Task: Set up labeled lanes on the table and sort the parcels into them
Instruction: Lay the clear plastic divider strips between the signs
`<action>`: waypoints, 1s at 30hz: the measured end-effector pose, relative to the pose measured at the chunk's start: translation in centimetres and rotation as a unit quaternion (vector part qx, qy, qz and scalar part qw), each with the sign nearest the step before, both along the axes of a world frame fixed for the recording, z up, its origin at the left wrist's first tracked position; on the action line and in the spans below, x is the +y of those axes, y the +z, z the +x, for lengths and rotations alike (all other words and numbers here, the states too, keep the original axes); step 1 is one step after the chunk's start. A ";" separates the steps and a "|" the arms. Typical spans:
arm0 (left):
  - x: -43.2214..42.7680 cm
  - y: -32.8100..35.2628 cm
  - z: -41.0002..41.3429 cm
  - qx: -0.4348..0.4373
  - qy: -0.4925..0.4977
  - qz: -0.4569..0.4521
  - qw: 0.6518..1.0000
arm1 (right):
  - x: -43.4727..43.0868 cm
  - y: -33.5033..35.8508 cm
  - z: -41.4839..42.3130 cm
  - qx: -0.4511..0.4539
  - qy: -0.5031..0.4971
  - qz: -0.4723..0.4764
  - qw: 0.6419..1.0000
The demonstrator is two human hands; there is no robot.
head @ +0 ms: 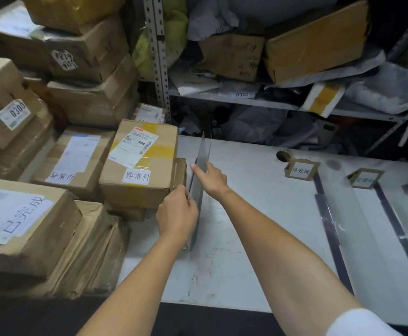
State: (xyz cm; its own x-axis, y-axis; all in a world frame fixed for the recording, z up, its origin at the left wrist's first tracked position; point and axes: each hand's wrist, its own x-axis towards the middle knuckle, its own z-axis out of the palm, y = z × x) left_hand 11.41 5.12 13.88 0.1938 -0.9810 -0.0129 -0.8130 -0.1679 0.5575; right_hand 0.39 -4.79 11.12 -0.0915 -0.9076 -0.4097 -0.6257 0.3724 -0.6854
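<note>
Head view, sorting bench. My left hand (177, 214) pinches the near top edge of a thin grey divider (201, 163), fingers curled round it. My right hand (211, 177) lies farther along the same edge, fingers straight and pressed flat against the divider's side. The divider stands on its long edge on the white bench (258, 214), running away from me, just right of the stacked parcels (137, 166); whether it touches them cannot be told. The nearest parcels carry white printed slips. To the right, well apart from the divider, two framed labels (300, 170) sit on the bench, each at the far end of a dark tape strip (329, 229). Behind, a shelf (246, 99) holds more boxes and bags.
</note>
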 end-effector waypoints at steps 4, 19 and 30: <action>0.1 3.0 0.8 0.022 -0.010 -0.035 0.999 | -0.4 3.0 1.0 -0.118 -0.046 -0.035 0.991; 0.5 11.6 -4.9 0.442 -0.127 0.293 0.838 | 0.8 13.9 -9.1 -0.271 -0.190 -0.159 0.930; 5.7 12.3 -25.8 0.423 -0.329 0.381 0.753 | 12.5 16.2 -31.8 -0.234 -0.324 -0.186 0.898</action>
State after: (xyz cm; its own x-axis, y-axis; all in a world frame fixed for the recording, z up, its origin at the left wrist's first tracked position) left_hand -14.40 10.80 26.22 -0.7255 -0.5067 -0.4657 -0.2671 -0.4164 0.8691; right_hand -31.39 7.68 27.29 -0.5459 -0.8082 -0.2207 0.0288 0.2452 -0.9691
